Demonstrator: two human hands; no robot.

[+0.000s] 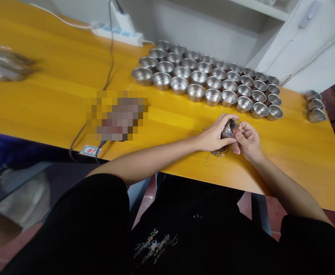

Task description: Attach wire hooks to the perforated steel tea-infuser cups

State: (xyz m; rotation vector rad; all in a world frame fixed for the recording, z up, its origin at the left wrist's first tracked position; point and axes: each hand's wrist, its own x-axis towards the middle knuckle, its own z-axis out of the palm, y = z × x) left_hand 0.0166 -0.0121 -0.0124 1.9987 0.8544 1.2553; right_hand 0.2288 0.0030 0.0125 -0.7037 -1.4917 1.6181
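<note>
My left hand [215, 134] is wrapped round a small perforated metal cup [227, 130], which it holds tilted a little above the table. My right hand [249, 141] is closed at the cup's rim, its thumb and fingers pinching a thin curved wire [240, 123]. Whether the wire is hooked into the cup I cannot tell. Below my hands lies a loose pile of bent wire pieces [219, 152], partly hidden by my fingers and the cup.
Several rows of like perforated cups [196, 91] stand behind my hands. A short column of cups [316, 115] is near the table's right end. At the back left lies a white power strip [117, 35]; a dark cable [112, 57] crosses the table [55, 103] beside a blurred-out object [121, 118].
</note>
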